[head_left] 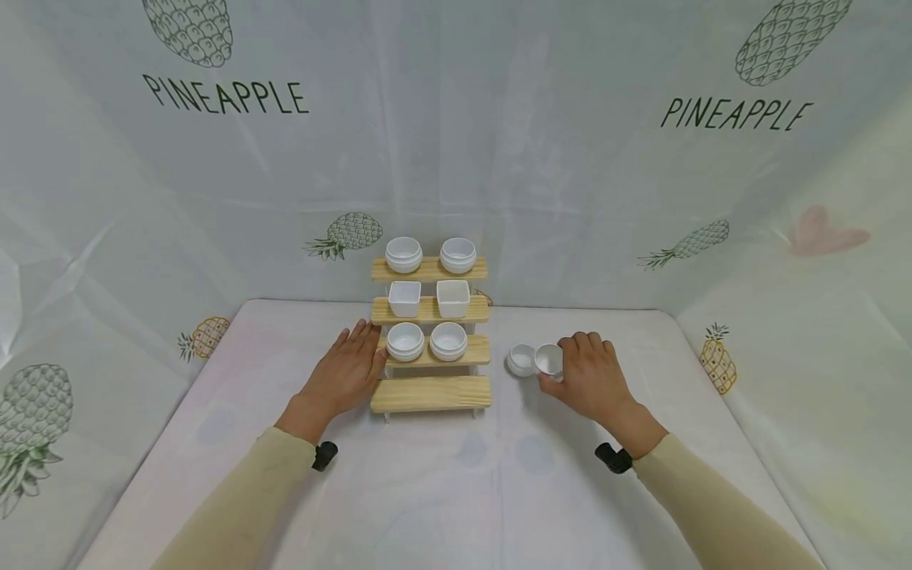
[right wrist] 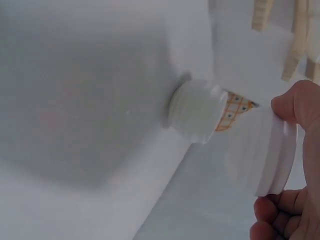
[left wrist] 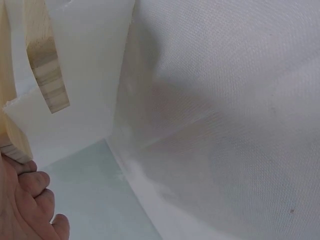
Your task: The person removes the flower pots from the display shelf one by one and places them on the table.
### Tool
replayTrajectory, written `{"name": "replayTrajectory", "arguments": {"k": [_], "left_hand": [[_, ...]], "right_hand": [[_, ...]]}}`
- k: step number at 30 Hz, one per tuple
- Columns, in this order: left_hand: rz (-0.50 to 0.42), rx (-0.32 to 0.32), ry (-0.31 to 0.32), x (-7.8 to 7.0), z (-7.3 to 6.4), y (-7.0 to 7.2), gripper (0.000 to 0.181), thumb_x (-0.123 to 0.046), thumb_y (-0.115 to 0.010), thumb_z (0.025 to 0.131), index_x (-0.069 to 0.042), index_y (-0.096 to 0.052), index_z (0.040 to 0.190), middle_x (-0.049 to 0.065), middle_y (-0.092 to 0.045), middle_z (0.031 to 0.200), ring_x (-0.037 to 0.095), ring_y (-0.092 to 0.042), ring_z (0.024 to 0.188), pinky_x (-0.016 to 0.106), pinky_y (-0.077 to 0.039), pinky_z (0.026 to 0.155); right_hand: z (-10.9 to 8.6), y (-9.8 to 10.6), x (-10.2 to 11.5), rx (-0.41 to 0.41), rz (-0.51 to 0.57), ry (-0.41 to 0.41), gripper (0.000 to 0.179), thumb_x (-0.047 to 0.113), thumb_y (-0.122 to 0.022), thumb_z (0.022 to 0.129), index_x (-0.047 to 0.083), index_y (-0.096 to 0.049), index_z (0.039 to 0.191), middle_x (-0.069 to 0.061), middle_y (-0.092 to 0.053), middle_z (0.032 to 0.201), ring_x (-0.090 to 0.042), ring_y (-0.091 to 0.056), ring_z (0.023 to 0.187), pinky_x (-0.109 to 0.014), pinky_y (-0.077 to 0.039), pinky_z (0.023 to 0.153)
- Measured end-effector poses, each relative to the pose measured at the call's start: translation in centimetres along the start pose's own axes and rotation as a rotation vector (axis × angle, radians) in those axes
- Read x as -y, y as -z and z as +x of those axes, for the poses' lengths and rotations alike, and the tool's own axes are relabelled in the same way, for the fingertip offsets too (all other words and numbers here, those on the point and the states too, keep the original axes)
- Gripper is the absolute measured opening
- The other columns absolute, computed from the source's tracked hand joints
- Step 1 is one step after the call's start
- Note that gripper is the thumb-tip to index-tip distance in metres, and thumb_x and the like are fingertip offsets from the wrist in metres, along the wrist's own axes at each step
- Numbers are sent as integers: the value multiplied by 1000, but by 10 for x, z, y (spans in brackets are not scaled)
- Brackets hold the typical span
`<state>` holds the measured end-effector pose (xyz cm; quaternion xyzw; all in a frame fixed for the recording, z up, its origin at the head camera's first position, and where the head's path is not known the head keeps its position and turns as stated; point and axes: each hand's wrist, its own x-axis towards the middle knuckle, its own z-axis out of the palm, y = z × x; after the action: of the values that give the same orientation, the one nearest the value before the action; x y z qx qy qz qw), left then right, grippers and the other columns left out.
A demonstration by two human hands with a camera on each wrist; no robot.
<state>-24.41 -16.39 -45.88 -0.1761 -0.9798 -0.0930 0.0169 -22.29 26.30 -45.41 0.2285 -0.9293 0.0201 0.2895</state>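
Observation:
My right hand (head_left: 595, 378) pinches a small white round ramekin (head_left: 547, 359) by its rim, thumb on one side and fingers on the other. In the right wrist view this ramekin (right wrist: 257, 150) is tilted and raised off the table. A second white round ramekin (right wrist: 196, 111) stands on the table just left of it. My left hand (head_left: 345, 370) rests with extended fingers along the left side of a stepped wooden stand (head_left: 431, 394). In the left wrist view, its fingers (left wrist: 35, 185) are beside a plank end (left wrist: 17, 145).
Two round ramekins (head_left: 403, 255) stand on the stand's top tier. Below are two square white dishes (head_left: 404, 299), then two more round ramekins (head_left: 449, 342); the lowest plank is bare. A pale cloth (head_left: 442, 491) covers the table, and a pineapple-print curtain (head_left: 470, 158) hangs behind.

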Motion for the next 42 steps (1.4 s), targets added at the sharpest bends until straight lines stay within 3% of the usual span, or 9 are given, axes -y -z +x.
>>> {"name": "replayTrajectory", "arguments": {"k": [10, 23, 42], "left_hand": [[-14, -29, -10, -1, -1, -2, 67, -40, -25, 117, 8, -25, 164, 25, -26, 171, 38, -19, 162, 54, -17, 133], [-30, -30, -7, 0, -2, -2, 67, -40, -23, 117, 8, -24, 164, 25, -25, 172, 38, -19, 163, 54, -17, 134], [-23, -17, 1, 1, 0, -4, 69, -42, -22, 116, 6, -22, 165, 24, -24, 172, 37, -18, 163, 53, -17, 134]], "right_hand": [[-7, -18, -23, 13, 7, -37, 53, 39, -80, 78, -8, -66, 96, -19, -62, 82, -37, -55, 76, -44, -44, 62], [-12, -37, -39, 234, 16, -184, 58, 47, -76, 86, -7, -66, 104, -17, -62, 89, -37, -56, 85, -46, -45, 70], [-12, -46, -38, 292, 18, -194, 57, 43, -77, 87, -9, -68, 109, -19, -64, 95, -37, -57, 90, -47, -48, 73]]}}
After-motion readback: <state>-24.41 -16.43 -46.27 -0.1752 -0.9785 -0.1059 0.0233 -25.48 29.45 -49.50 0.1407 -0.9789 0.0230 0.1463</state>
